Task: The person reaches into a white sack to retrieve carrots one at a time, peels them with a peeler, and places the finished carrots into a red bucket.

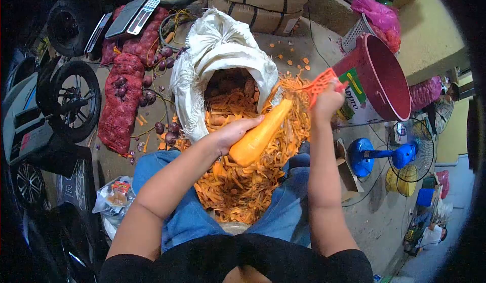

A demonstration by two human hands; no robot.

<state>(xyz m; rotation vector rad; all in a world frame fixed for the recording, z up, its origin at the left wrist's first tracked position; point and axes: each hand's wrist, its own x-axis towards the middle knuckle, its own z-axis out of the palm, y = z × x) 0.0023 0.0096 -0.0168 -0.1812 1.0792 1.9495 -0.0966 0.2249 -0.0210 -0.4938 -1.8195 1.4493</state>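
Note:
A large, peeled orange carrot (257, 138) is gripped in my left hand (240, 132), its thick end toward me. My right hand (329, 100) is closed on the handle of a red-orange peeler (320, 86), held to the right of the carrot's thin end and apart from it. Beneath both hands lies a heap of orange peelings (240, 189) between my knees. A white woven sack (190, 90) lies open toward me, with unpeeled carrots (238, 88) and peelings in its mouth.
Red net bags of onions (121, 106) and loose onions lie at the left, near a scale (132, 17) and a motorcycle wheel (75, 100). To the right are a red bucket (387, 75), a blue fan (362, 156) and a cardboard box (348, 179). Boxes (258, 4) stand behind.

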